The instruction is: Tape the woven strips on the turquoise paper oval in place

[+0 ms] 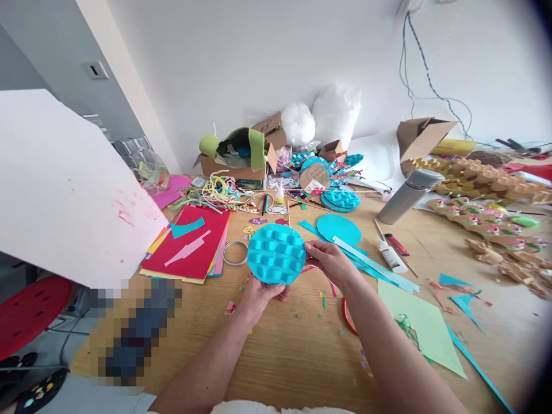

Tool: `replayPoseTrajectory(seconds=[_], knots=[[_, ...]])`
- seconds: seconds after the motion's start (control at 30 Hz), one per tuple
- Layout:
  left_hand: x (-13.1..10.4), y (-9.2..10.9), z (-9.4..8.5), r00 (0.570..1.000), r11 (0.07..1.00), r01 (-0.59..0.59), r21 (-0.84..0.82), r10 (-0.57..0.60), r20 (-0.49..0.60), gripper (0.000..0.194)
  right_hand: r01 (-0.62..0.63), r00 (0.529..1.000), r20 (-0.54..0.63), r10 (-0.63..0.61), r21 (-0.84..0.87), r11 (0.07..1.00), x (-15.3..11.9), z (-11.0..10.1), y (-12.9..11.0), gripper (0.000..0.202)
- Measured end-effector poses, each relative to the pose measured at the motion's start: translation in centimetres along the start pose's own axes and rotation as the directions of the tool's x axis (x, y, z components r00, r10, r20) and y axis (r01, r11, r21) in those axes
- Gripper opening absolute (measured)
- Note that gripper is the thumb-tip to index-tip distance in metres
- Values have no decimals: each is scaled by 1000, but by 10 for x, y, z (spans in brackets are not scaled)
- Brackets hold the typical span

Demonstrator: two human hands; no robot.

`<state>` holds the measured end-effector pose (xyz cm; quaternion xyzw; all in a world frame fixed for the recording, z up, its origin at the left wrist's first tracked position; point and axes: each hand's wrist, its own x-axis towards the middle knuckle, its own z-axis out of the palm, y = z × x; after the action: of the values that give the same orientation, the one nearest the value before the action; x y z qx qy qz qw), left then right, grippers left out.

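Note:
A round blue paper disc (276,255) with rows of raised paper loops is held up over the table, its looped face towards me. My left hand (265,293) grips its bottom edge, thumb in front and fingers behind. At the disc's right edge, my right hand (325,259) pinches the rim between thumb and fingers. Just behind lies a plain blue paper circle (338,229). Pale blue paper strips (375,264) stretch to the right, past my right hand. A roll of tape (235,253) lies left of the disc.
Red paper (194,236) tops a coloured stack on the left. A grey flask (409,195), a white glue bottle (391,256) and a green sheet (422,322) are on the right. Stuffed boxes (235,167) line the wall. A large white board (64,190) leans in from the left.

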<state>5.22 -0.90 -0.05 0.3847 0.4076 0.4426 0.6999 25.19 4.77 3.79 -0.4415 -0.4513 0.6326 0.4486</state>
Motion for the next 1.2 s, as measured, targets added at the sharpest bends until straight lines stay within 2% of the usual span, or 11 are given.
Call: replayPoseTrajectory(seconds=[0.17, 0.33, 0.6, 0.8, 1.0, 1.2], knots=[[-1, -1, -1, 1000, 1000, 9, -1, -9, -19, 38, 7, 999, -42, -5, 47, 999, -6, 3, -2, 40], [4, -1, -6, 999, 998, 39, -56, -40, -17, 38, 64, 990, -135, -52, 85, 994, -14, 8, 6, 41], [8, 3, -15, 999, 995, -21, -93, 17, -42, 31, 120, 971, -222, -91, 122, 985, -24, 13, 21, 42], [10, 11, -22, 993, 995, -51, -86, 42, -112, 37, 120, 957, -275, -93, 83, 989, -28, 21, 32, 41], [12, 14, -28, 988, 995, -74, -61, 65, -139, 37, 131, 955, -277, -107, 70, 989, -34, 25, 50, 36], [13, 15, -32, 981, 995, -96, -33, 89, -172, 36, 146, 957, -258, -130, 42, 988, -35, 29, 58, 33]])
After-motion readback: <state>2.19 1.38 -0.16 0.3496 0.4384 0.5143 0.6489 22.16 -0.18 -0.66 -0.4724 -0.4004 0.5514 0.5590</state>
